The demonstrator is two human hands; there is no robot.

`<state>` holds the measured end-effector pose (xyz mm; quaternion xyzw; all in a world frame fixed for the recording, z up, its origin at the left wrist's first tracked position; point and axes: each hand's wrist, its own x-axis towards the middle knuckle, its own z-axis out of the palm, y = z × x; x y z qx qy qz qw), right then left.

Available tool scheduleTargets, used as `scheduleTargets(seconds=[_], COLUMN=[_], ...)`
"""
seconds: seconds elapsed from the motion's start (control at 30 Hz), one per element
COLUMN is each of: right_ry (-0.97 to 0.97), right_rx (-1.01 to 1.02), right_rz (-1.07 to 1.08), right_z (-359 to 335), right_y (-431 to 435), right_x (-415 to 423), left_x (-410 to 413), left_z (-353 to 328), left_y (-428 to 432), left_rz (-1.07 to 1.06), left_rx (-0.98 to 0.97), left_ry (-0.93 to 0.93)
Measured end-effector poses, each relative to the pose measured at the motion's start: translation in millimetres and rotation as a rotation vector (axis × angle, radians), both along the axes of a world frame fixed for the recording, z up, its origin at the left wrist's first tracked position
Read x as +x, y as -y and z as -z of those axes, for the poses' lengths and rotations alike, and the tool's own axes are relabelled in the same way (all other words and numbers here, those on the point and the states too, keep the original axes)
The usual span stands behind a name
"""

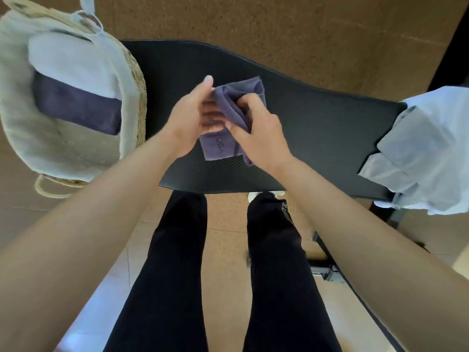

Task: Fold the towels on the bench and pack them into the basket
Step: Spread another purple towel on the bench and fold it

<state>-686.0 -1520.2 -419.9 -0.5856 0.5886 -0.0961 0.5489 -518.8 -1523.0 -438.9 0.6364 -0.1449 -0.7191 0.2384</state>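
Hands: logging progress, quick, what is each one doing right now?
Left hand: closed on the purple towel.
Right hand: closed on the same purple towel, mid-fold.

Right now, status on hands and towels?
Left hand and right hand both gripping purple towel over bench. Two folded in basket. Blue towel waiting.

The floor (304,29) is a warm brown, speckled like cork, laid in large squares with faint seams between them. Nearer the viewer it turns paler, and a bright bluish patch of light (83,323) lies on it at the lower left. A dark vertical strip (454,47), perhaps a piece of furniture or a door edge, stands at the upper right corner. At the lower right, black metal bars (327,250) run across the floor, with a small grey metal fitting (323,271) beside them.
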Motion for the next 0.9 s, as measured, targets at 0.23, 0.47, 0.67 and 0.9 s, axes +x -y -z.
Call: scheduleTargets(seconds=[0.23, 0.47, 0.67, 0.9], right_ry=[-0.033, -0.08, -0.298, -0.695], right_rx=[0.078, 0.229, -0.197, -0.22], right_rz=[-0.157, -0.19, -0.224, -0.557], right_z=[28, 36, 35, 51], right_y=[-20, -26, -21, 1], right_x=[40, 27, -2, 2], left_x=[22, 18, 19, 10], left_z=[19, 33, 39, 28], left_y=[-20, -20, -21, -51], left_rz=[-0.024, 0.152, 0.129, 0.59], left_rx=[-0.024, -0.163, -0.255, -0.795], left_ry=[0.229, 0.706, 0.786, 1.087])
